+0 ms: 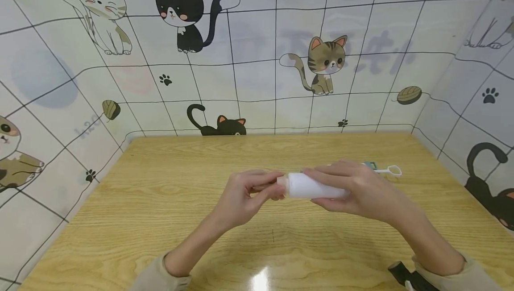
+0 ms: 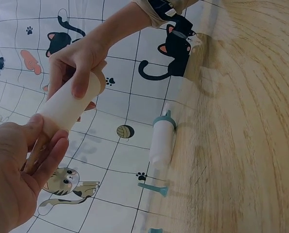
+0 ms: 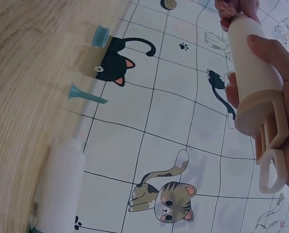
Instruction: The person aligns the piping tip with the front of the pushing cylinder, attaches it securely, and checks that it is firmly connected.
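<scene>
A white syringe-like tube (image 1: 307, 186) is held level above the table between both hands. My left hand (image 1: 245, 197) pinches its beige end piece (image 1: 282, 184) between thumb and fingers. Around the white barrel (image 3: 251, 63), the right hand (image 1: 365, 193) curls its thumb and fingers. A beige collar (image 3: 253, 114) and a pale loop handle (image 3: 274, 172) stick out at the right-hand end. In the left wrist view, a second white syringe-like tube (image 2: 162, 145) with a teal collar (image 2: 164, 120) lies on the table, apart from the hands.
A teal funnel-shaped piece (image 3: 86, 93) and a short teal piece (image 3: 100, 36) stand on the wooden table (image 1: 180, 161) by its back edge. A dark object (image 1: 409, 277) is at the right sleeve. Cat-patterned sheeting (image 1: 257, 72) borders the back and sides.
</scene>
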`<state>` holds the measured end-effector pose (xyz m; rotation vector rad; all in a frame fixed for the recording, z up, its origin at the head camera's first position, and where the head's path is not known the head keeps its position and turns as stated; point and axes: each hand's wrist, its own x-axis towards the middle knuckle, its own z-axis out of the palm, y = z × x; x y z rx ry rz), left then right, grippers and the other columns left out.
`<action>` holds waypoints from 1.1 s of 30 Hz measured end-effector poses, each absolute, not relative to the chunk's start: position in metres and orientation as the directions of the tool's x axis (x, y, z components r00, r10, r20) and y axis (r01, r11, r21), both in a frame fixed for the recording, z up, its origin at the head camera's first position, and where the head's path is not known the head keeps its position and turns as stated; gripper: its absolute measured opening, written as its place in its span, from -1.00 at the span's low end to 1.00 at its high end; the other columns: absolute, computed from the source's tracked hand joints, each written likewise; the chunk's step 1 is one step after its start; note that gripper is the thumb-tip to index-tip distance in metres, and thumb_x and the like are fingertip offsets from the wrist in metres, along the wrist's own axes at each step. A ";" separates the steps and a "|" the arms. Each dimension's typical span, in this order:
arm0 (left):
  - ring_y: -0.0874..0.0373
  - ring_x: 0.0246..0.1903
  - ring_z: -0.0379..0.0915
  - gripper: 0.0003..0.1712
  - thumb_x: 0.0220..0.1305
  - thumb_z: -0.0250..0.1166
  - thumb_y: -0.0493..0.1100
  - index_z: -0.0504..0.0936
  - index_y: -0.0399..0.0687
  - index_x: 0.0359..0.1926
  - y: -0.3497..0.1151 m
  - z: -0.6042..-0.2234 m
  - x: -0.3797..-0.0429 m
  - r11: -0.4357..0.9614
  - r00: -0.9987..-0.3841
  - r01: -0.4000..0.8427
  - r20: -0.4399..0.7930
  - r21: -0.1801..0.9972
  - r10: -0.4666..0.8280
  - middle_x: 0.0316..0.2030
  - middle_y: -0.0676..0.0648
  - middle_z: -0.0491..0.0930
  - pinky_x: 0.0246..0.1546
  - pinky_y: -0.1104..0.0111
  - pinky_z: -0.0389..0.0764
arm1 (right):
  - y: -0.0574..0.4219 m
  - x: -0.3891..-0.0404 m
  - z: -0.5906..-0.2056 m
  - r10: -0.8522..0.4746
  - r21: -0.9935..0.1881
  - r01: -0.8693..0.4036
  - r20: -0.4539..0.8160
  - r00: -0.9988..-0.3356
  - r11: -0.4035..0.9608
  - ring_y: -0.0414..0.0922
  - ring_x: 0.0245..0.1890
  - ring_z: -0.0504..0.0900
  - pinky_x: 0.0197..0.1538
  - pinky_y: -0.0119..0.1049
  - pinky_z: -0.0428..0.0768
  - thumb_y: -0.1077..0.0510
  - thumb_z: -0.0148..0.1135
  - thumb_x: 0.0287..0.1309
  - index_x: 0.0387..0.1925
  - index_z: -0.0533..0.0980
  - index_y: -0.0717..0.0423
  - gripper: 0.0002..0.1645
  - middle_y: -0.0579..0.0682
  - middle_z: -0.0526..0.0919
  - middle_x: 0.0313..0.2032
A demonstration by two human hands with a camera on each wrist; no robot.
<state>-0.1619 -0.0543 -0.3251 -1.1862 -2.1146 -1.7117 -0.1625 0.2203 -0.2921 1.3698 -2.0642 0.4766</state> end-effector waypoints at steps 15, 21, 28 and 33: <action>0.08 -0.17 0.73 -0.51 0.09 0.49 -0.46 0.63 -0.29 0.09 -0.051 -0.330 -0.163 -0.029 -0.689 0.651 0.606 0.759 0.399 -0.04 -0.20 0.69 -0.15 0.25 0.75 | 0.221 -0.164 -0.295 -0.690 -0.027 -0.922 0.655 -0.308 0.386 -0.08 -0.31 0.71 -0.39 -0.34 0.70 -0.23 0.16 0.39 0.12 0.65 0.10 -0.43 0.03 0.78 -0.16; 0.03 -0.27 0.75 -0.71 0.32 0.36 -0.37 0.65 -0.26 0.05 -0.053 -0.327 -0.161 -0.068 -0.761 0.514 0.491 0.855 0.425 -0.06 -0.20 0.69 -0.22 0.17 0.77 | 0.220 -0.164 -0.295 -0.685 -0.029 -0.920 0.658 -0.312 0.391 -0.12 -0.30 0.71 -0.35 -0.34 0.71 -0.24 0.14 0.40 0.10 0.66 0.10 -0.43 0.00 0.77 -0.14; 0.05 -0.40 0.72 -0.74 0.34 0.33 -0.37 0.63 -0.33 0.03 -0.055 -0.326 -0.162 -0.053 -0.783 0.449 0.421 0.892 0.458 -0.21 -0.24 0.72 -0.31 0.07 0.77 | 0.220 -0.164 -0.295 -0.693 -0.008 -0.918 0.652 -0.306 0.397 -0.12 -0.30 0.71 -0.35 -0.34 0.72 -0.26 0.10 0.41 0.11 0.66 0.11 -0.40 0.00 0.78 -0.13; 0.07 -0.27 0.74 -0.69 0.27 0.40 -0.38 0.66 -0.25 0.04 -0.055 -0.326 -0.161 -0.032 -0.777 0.476 0.438 0.879 0.453 -0.11 -0.18 0.71 -0.23 0.16 0.77 | 0.221 -0.165 -0.295 -0.694 -0.022 -0.922 0.652 -0.307 0.387 -0.10 -0.30 0.71 -0.36 -0.33 0.71 -0.23 0.15 0.40 0.13 0.65 0.09 -0.43 0.01 0.78 -0.13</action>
